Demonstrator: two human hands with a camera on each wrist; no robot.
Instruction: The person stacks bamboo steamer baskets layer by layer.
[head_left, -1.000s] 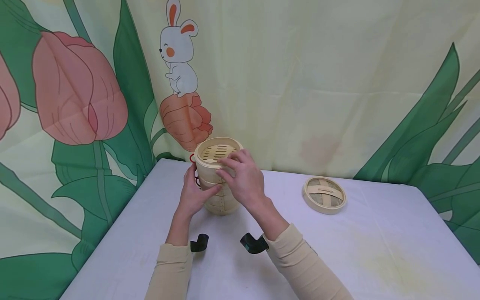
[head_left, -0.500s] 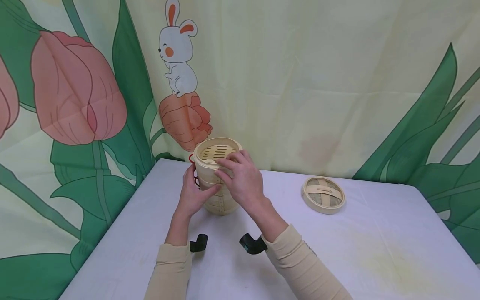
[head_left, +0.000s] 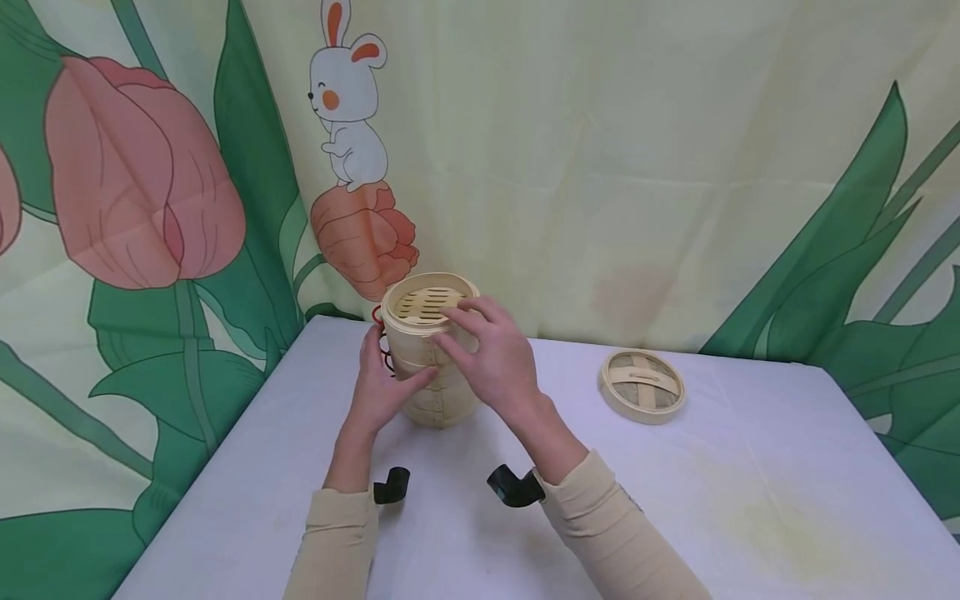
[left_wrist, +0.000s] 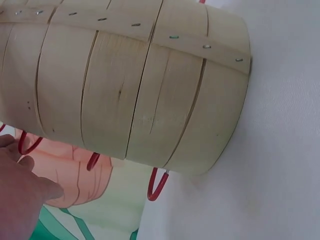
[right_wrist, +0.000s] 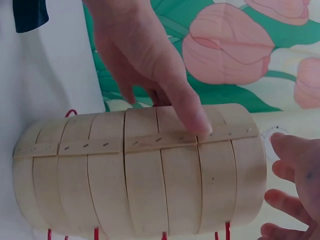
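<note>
A stack of bamboo steamer baskets [head_left: 438,396] stands on the table, its slotted top tier [head_left: 431,306] uncovered. Stapled seams line up down the side, and red loops stick out from the tiers. My left hand [head_left: 377,379] grips the stack from the left, thumb across the front and fingers around the far side, partly hidden. My right hand [head_left: 498,354] hovers at the top rim with fingers loosely bent and spread. In the right wrist view a small gap separates those fingertips [right_wrist: 280,142] from the stack.
The round bamboo lid [head_left: 641,386] lies on the white table [head_left: 720,483] to the right of the stack. A printed backdrop [head_left: 562,167] hangs close behind the table. Black wrist mounts [head_left: 516,486] project inward from the sleeves.
My right hand has eased slightly right, away from the top rim. The left hand keeps its hold on the stack. The whole head view has shifted a little.
</note>
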